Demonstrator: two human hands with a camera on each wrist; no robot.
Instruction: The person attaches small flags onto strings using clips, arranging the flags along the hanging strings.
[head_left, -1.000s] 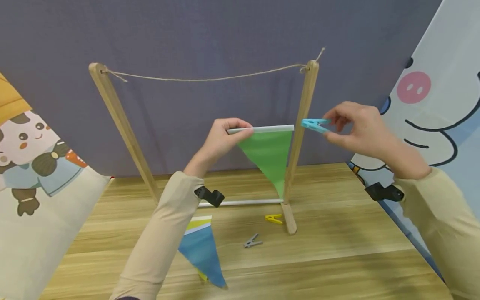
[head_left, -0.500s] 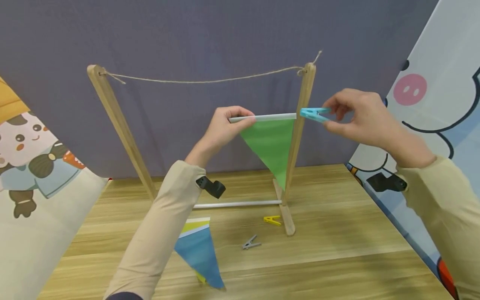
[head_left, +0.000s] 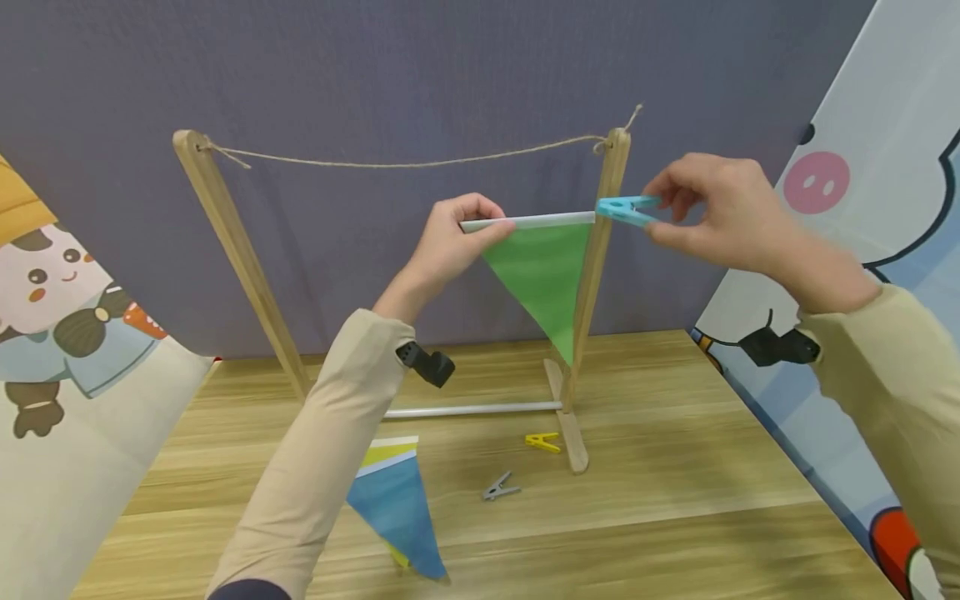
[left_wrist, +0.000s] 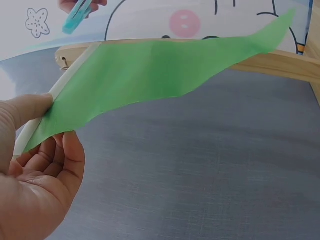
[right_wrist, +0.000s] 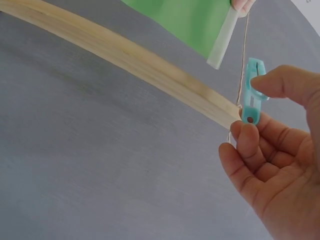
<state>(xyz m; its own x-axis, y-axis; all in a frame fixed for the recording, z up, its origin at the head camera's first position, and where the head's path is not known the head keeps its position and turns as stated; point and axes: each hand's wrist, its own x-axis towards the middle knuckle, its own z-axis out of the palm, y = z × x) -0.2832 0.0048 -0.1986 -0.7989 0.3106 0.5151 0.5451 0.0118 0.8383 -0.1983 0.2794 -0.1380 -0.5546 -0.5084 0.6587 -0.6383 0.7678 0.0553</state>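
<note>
My left hand [head_left: 448, 242] pinches the left end of the white top edge of a green triangular pennant [head_left: 546, 267]. Its point hangs down in front of the right post; in the left wrist view the pennant [left_wrist: 145, 72] stretches away from the thumb. Between thumb and fingers, my right hand [head_left: 731, 218] pinches a light blue clothespin [head_left: 626, 210] by its handle ends. The clothespin's nose is close to the pennant's right corner; the right wrist view shows a gap between the clothespin [right_wrist: 254, 92] and the white edge. Above both hands sags a twine line [head_left: 405, 165].
The twine is tied between a left wooden post [head_left: 240, 258] and a right wooden post [head_left: 600, 250], joined low by a white rod [head_left: 472, 410]. A yellow clothespin [head_left: 542, 442], a grey clothespin [head_left: 501, 487] and a blue pennant [head_left: 401, 508] over a yellow one lie on the table [head_left: 660, 533].
Both hands have risen toward the twine, carrying the green pennant and the light blue clothespin. The clothespin has come nearer the pennant's right corner. The things on the table stay put.
</note>
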